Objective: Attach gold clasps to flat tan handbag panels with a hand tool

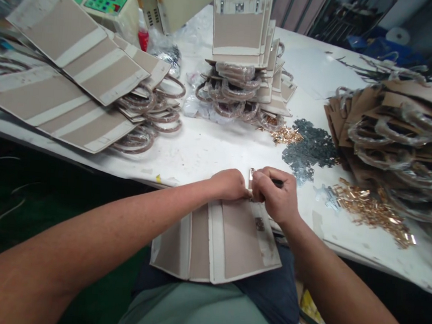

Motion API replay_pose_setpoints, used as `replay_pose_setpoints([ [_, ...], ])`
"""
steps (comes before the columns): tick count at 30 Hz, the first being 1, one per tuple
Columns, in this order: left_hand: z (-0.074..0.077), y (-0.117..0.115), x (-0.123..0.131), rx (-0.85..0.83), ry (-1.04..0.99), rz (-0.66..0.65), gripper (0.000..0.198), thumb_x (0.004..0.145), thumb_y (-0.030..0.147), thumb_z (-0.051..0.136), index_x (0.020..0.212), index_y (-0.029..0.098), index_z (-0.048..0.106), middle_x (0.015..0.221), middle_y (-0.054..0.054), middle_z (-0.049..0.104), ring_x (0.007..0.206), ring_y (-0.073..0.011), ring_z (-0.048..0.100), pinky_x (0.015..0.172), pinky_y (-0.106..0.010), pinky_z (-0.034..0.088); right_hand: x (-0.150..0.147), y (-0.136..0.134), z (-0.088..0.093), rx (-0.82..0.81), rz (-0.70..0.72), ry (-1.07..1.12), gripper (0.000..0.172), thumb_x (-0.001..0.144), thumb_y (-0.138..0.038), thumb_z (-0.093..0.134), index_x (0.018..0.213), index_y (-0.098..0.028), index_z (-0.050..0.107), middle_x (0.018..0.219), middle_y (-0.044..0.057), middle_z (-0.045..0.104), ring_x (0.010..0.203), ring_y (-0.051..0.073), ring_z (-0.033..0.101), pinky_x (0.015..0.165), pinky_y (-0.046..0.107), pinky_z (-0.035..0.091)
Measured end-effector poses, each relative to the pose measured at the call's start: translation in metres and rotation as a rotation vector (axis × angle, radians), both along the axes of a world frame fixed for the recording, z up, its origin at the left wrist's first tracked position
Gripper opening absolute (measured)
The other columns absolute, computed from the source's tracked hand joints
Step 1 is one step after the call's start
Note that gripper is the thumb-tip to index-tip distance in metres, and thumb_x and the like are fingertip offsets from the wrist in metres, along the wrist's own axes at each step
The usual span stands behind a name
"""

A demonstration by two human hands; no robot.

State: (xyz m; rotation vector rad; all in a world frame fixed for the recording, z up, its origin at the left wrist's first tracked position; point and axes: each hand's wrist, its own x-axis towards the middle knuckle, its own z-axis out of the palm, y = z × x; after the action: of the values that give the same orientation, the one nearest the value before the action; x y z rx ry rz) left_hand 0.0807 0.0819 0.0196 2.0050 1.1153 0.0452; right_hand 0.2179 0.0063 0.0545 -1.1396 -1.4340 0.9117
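A beige bag panel [240, 239] with white strips lies across my lap, its far edge against the table's edge. My left hand [231, 184] is closed at that far edge, its fingertips pinching the panel close to my right hand. My right hand [278, 192] is wrapped round a small tool with a dark handle [277, 183]; its working end is hidden by the fingers. A small shiny metal piece [251, 177] shows just beyond my fingers. Another metal fitting [259, 224] sits on the panel's right part. What lies between the two hands is mostly hidden.
Similar panels [74, 101] with wrapped handles are stacked at left, more panels [237, 31] at centre back. Brown pieces with plastic-wrapped handles [398, 131] stand at right. Dark metal plates [310, 147] and gold clips [375, 209] lie on the white table [209, 146].
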Motion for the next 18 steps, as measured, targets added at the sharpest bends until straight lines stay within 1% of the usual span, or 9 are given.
replay_pose_setpoints([
  [2, 0.003, -0.002, -0.003, -0.010, 0.076, -0.018, 0.044, 0.083, 0.052, 0.073, 0.057, 0.018, 0.063, 0.056, -0.001, 0.055, 0.060, -0.0161, 0.051, 0.062, -0.030, 0.034, 0.004, -0.002, -0.002, 0.006, -0.016, 0.129, 0.046, 0.099, -0.032, 0.068, 0.057, -0.022, 0.051, 0.051, -0.003, 0.049, 0.046, 0.015, 0.044, 0.047, 0.030, 0.034],
  [4, 0.006, -0.003, -0.004, -0.010, 0.124, -0.034, 0.041, 0.086, 0.051, 0.070, 0.062, 0.018, 0.067, 0.055, 0.000, 0.054, 0.058, -0.0148, 0.048, 0.060, -0.030, 0.031, 0.005, -0.004, 0.001, 0.051, -0.020, 0.243, 0.046, 0.098, -0.031, 0.070, 0.057, -0.023, 0.050, 0.049, -0.004, 0.046, 0.043, 0.014, 0.043, 0.044, 0.030, 0.032],
  [7, 0.008, -0.002, -0.004, -0.005, 0.123, -0.063, 0.036, 0.088, 0.048, 0.070, 0.069, 0.018, 0.071, 0.058, 0.001, 0.055, 0.060, -0.0141, 0.047, 0.061, -0.030, 0.031, 0.001, -0.008, 0.009, 0.167, -0.040, 0.368, 0.045, 0.097, -0.032, 0.073, 0.059, -0.023, 0.050, 0.051, -0.005, 0.044, 0.041, 0.013, 0.040, 0.042, 0.029, 0.032],
  [9, 0.007, -0.001, -0.004, 0.001, 0.121, -0.087, 0.035, 0.089, 0.048, 0.068, 0.070, 0.018, 0.072, 0.059, 0.001, 0.056, 0.061, -0.0142, 0.048, 0.061, -0.030, 0.032, -0.003, -0.011, 0.009, 0.199, -0.058, 0.361, 0.046, 0.097, -0.035, 0.073, 0.059, -0.024, 0.049, 0.051, -0.005, 0.045, 0.042, 0.013, 0.040, 0.043, 0.029, 0.034],
  [12, 0.006, 0.000, -0.004, 0.015, 0.128, -0.113, 0.037, 0.092, 0.046, 0.063, 0.070, 0.018, 0.073, 0.062, -0.001, 0.060, 0.062, -0.0145, 0.050, 0.062, -0.029, 0.033, -0.007, -0.013, 0.002, 0.113, -0.085, 0.244, 0.050, 0.100, -0.039, 0.071, 0.058, -0.024, 0.049, 0.050, -0.004, 0.047, 0.043, 0.014, 0.042, 0.045, 0.030, 0.036],
  [14, 0.004, 0.000, -0.004, 0.027, 0.130, -0.131, 0.038, 0.094, 0.046, 0.060, 0.072, 0.018, 0.074, 0.065, -0.001, 0.063, 0.064, -0.0149, 0.052, 0.062, -0.029, 0.034, -0.007, -0.013, -0.001, 0.086, -0.072, 0.208, 0.049, 0.100, -0.037, 0.070, 0.058, -0.023, 0.050, 0.050, -0.003, 0.048, 0.044, 0.014, 0.043, 0.046, 0.030, 0.037],
  [18, 0.003, 0.001, -0.004, 0.035, 0.139, -0.116, 0.033, 0.091, 0.046, 0.063, 0.077, 0.019, 0.076, 0.069, -0.002, 0.065, 0.068, -0.0163, 0.056, 0.061, -0.028, 0.034, -0.005, -0.011, -0.001, 0.240, -0.061, 0.297, 0.047, 0.098, -0.036, 0.071, 0.059, -0.024, 0.049, 0.051, -0.003, 0.047, 0.043, 0.014, 0.042, 0.045, 0.031, 0.036],
])
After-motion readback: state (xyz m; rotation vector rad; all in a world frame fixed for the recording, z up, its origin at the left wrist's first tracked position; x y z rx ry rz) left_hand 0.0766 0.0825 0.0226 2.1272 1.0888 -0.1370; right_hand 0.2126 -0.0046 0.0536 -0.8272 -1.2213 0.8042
